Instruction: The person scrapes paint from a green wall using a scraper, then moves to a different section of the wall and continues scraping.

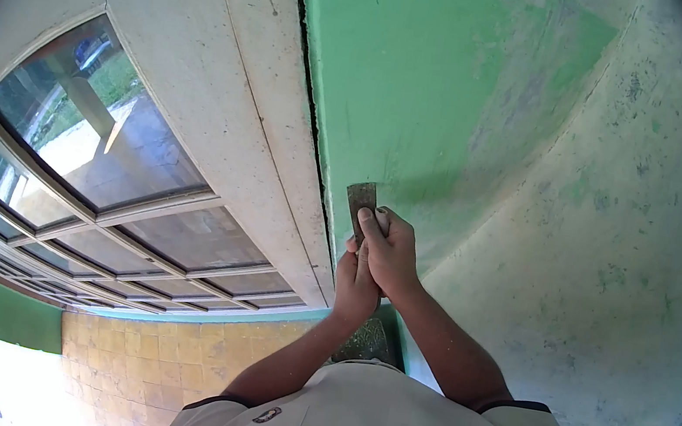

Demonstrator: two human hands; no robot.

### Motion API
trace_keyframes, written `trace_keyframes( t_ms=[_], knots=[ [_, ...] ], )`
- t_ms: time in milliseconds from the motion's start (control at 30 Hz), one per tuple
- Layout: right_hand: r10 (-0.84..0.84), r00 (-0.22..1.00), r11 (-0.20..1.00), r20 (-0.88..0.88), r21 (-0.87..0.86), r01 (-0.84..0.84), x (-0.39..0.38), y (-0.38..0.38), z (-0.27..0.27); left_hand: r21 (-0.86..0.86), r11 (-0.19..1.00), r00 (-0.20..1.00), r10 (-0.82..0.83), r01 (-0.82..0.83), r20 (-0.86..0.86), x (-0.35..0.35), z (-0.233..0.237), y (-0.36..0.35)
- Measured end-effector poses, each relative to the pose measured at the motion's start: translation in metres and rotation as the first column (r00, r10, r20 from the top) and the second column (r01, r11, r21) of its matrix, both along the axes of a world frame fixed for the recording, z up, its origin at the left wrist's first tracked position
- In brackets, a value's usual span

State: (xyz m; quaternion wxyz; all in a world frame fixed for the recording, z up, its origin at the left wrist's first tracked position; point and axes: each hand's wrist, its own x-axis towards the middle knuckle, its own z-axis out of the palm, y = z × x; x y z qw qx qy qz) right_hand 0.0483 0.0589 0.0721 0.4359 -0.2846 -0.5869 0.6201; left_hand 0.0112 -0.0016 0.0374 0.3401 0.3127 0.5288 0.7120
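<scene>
A flat, dark, worn scraper (363, 196) points up, its broad end at the green painted wall (402, 99). My right hand (391, 251) is closed around it, with the thumb laid along the blade. Just below, my left hand (357, 289) is closed around the lower part, pressed close against my right hand. The handle is mostly hidden by my fingers. Around and to the right of the blade, the green paint gives way to a pale, patchy surface (544, 93). Whether the edge touches the wall is hard to tell.
On the left stands a whitish frame (259, 113) with glass panes (139, 148), separated from the green wall by a dark gap. To the right is a pale, stained wall (596, 278). Yellowish tiles (161, 354) cover the floor at lower left.
</scene>
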Motion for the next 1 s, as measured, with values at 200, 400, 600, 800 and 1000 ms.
trace_keyframes(
  t_ms=[200,400,600,800,1000],
  knots=[
    [-0.057,0.998,0.995,0.021,0.079,0.055,-0.007,0.003,0.021,0.048,0.998,0.999,-0.032,0.034,-0.04,-0.011,0.019,0.006],
    [-0.079,0.997,0.99,0.002,0.114,0.078,-0.007,0.003,0.045,0.054,0.991,0.992,-0.123,0.121,0.029,-0.015,0.038,0.006],
    [0.0,0.998,0.989,-0.061,0.15,0.009,0.002,0.008,0.083,0.11,0.982,0.988,-0.151,0.152,-0.02,-0.01,0.079,0.008],
    [0.05,0.999,0.999,0.002,0.002,-0.05,0.023,-0.011,-0.004,0.031,0.988,0.978,-0.155,0.152,0.139,0.017,0.0,-0.018],
    [0.055,0.998,0.996,0.01,-0.074,-0.054,0.014,-0.006,-0.029,-0.047,0.993,0.978,-0.099,0.109,0.185,0.013,-0.025,-0.014]
  ],
)
